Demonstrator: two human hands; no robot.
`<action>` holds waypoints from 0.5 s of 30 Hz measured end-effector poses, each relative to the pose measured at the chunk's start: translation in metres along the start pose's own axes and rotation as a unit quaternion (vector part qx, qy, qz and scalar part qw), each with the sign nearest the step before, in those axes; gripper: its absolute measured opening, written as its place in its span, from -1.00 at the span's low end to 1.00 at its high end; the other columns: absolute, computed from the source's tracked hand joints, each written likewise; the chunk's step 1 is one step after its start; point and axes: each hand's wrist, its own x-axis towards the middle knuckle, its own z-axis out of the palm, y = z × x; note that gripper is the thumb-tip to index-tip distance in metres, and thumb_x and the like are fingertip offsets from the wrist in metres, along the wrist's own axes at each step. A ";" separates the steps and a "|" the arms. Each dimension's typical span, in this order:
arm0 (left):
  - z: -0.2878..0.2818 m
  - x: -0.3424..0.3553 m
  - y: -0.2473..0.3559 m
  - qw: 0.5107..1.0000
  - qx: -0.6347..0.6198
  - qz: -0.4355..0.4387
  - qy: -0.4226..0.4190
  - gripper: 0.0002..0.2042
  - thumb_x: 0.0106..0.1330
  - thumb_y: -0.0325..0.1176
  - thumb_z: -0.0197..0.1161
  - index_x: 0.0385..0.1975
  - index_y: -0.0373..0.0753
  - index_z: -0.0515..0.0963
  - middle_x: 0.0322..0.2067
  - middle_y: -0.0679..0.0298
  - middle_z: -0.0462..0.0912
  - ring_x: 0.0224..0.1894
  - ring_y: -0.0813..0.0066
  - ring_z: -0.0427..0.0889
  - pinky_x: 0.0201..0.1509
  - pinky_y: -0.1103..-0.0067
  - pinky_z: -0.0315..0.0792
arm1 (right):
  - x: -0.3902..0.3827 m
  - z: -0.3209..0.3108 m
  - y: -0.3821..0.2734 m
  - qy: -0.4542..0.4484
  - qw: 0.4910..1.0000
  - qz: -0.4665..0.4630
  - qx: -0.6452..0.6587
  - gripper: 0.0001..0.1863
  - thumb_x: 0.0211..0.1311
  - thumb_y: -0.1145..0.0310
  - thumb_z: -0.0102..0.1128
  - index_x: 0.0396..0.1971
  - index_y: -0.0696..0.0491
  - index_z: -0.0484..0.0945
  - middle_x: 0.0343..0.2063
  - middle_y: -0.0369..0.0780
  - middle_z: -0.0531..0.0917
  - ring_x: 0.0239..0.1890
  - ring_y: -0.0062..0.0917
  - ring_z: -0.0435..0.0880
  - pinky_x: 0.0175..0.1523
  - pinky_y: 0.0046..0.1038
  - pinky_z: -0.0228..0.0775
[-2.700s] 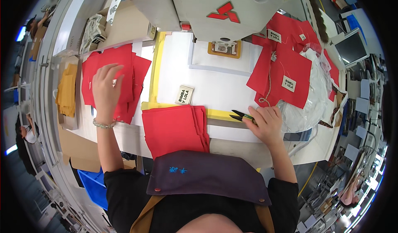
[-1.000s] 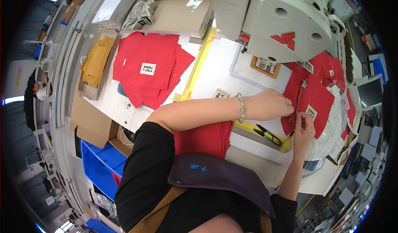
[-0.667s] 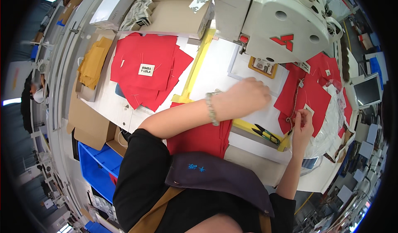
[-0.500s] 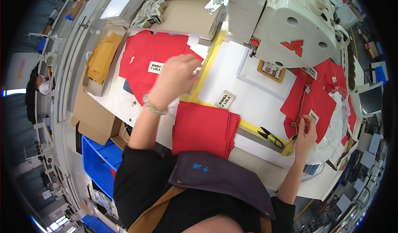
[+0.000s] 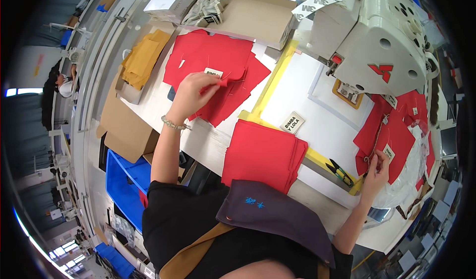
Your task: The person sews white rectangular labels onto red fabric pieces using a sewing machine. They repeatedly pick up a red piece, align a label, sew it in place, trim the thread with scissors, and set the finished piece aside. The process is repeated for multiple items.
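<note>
Fingers [image 5: 208, 79] of the left hand [image 5: 192, 95] pinch a curled edge of red fabric [image 5: 225, 82] — a moment ago they hung over the loose pile of red cloth pieces [image 5: 198, 51] with no edge visibly raised, so handling seems just begun. From my remote view, the right hand [image 5: 375, 174] sits beside the twisted beige cord [image 5: 378, 137] — whether its fingertips clamp it, I can't tell.

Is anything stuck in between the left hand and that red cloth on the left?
No, nothing that I can see: the left hand is pinching a fold of the red cloth. The pale label shows just past the hand, on the cloth.
</note>
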 end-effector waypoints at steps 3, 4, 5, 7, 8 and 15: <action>0.002 0.006 -0.032 0.920 -0.288 -0.209 0.167 -0.88 0.32 -0.51 0.19 -0.21 -0.39 0.58 -0.31 0.29 0.70 -0.30 0.65 0.64 -0.17 0.71 0.49 | -0.003 -0.002 0.001 0.001 1.000 0.010 -0.002 -0.82 0.37 0.44 0.09 -0.13 0.19 0.56 -0.28 -0.22 0.65 -0.29 -0.57 0.59 -0.12 -0.52 0.42; -0.002 0.012 -0.037 0.890 -0.358 -0.196 0.205 -0.86 0.32 -0.55 0.19 -0.16 -0.39 0.55 -0.30 0.30 0.69 -0.31 0.70 0.61 -0.21 0.73 0.48 | -0.003 -0.002 0.003 0.001 1.000 0.006 -0.003 -0.82 0.37 0.43 0.09 -0.13 0.19 0.56 -0.27 -0.22 0.65 -0.28 -0.56 0.59 -0.11 -0.52 0.42; -0.006 0.012 -0.054 0.864 -0.400 -0.216 0.218 -0.84 0.31 -0.56 0.20 -0.14 -0.38 0.55 -0.29 0.30 0.69 -0.31 0.70 0.61 -0.23 0.74 0.49 | -0.003 -0.001 0.006 0.002 1.000 0.001 -0.003 -0.82 0.37 0.43 0.08 -0.13 0.19 0.56 -0.27 -0.21 0.65 -0.28 -0.56 0.59 -0.11 -0.52 0.42; -0.014 0.008 -0.069 0.805 -0.477 -0.248 0.252 -0.80 0.30 -0.58 0.22 -0.10 -0.36 0.53 -0.27 0.31 0.69 -0.30 0.71 0.62 -0.26 0.75 0.49 | -0.003 0.000 0.010 -0.001 1.000 -0.005 0.001 -0.81 0.38 0.43 0.08 -0.12 0.19 0.56 -0.25 -0.20 0.66 -0.26 -0.54 0.60 -0.09 -0.52 0.43; -0.014 0.010 -0.067 0.773 -0.511 -0.260 0.272 -0.78 0.29 -0.57 0.23 -0.08 -0.35 0.53 -0.27 0.32 0.69 -0.30 0.71 0.63 -0.27 0.75 0.49 | -0.003 0.000 0.010 -0.003 1.000 -0.004 -0.001 -0.81 0.39 0.43 0.07 -0.12 0.19 0.56 -0.24 -0.20 0.65 -0.25 -0.54 0.60 -0.09 -0.52 0.43; -0.020 0.010 -0.056 0.838 -0.370 -0.214 0.338 -0.66 0.32 -0.59 0.20 0.09 -0.33 0.42 -0.28 0.29 0.67 -0.30 0.65 0.63 -0.32 0.67 0.50 | -0.004 -0.001 0.010 -0.014 0.999 -0.015 -0.025 -0.80 0.40 0.42 0.06 -0.11 0.21 0.55 -0.24 -0.16 0.65 -0.25 -0.51 0.61 -0.07 -0.50 0.45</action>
